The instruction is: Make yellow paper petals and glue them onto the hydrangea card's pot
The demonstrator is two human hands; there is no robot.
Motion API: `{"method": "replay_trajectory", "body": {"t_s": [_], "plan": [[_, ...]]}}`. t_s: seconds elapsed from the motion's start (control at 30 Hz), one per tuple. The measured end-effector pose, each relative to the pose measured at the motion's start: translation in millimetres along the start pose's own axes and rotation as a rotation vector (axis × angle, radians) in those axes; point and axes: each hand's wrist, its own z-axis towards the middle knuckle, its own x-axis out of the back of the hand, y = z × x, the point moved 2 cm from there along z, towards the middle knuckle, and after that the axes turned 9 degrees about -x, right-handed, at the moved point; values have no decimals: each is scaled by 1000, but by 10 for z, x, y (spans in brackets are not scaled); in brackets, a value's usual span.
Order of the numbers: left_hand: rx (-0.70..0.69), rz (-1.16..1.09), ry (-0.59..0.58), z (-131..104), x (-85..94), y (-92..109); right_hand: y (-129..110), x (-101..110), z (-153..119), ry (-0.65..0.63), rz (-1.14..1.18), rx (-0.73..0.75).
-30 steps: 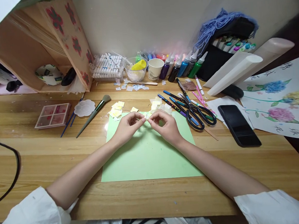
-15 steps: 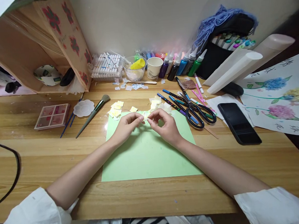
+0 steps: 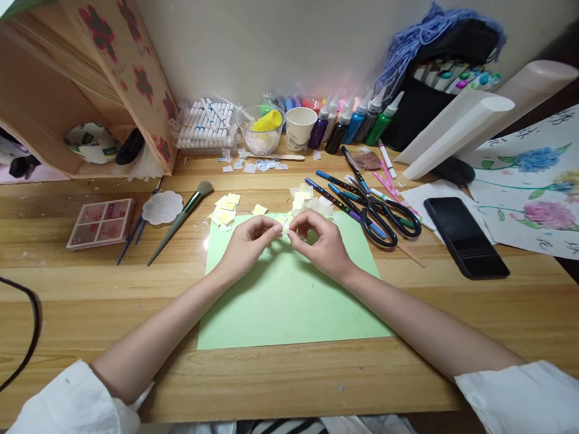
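Over the top edge of a light green sheet (image 3: 286,297), my left hand (image 3: 251,243) and my right hand (image 3: 320,241) meet fingertip to fingertip. Both pinch a small pale yellow paper piece (image 3: 285,225) between thumb and forefinger; the fingers partly cover it. Yellow paper squares (image 3: 225,212) lie in a loose pile beyond my left hand, with a single square (image 3: 259,209) nearer the middle. Behind my right hand is a heap of pale, thin paper pieces (image 3: 309,201).
Black-handled scissors (image 3: 380,213) lie on several pens to the right, beside a phone (image 3: 465,236). A brush (image 3: 182,222), white palette (image 3: 162,207) and pink case (image 3: 100,223) lie left. Along the back stand a marker box (image 3: 207,126), paper cup (image 3: 300,129) and paint bottles (image 3: 357,125).
The view has shifted slightly. Both hands keep their pinch on the small paper piece, with hardly any movement of the fingers.
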Motion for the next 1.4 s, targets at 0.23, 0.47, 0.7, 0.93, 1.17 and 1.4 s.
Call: {"method": "replay_trajectory", "body": {"t_s": [0.23,0.47,0.7,0.93,1.17,1.4], "plan": [[-515,551,138,-109,15,117,-12,3,-7,14,-14,-28],[-594,761,141,-121,33,78,-14,-1,-7,-5,-25,-15],[-477,677,170,-89,51,93,-4,-4,-2,13,-26,-25],[-350,552,270,-52,91,126,8,21,12,115,-24,-104],[-278,528,302,-16,123,52,63,72,16,298,-93,-171],[-242,596,17,-3,30,-14,115,135,23,552,-137,-164]]}}
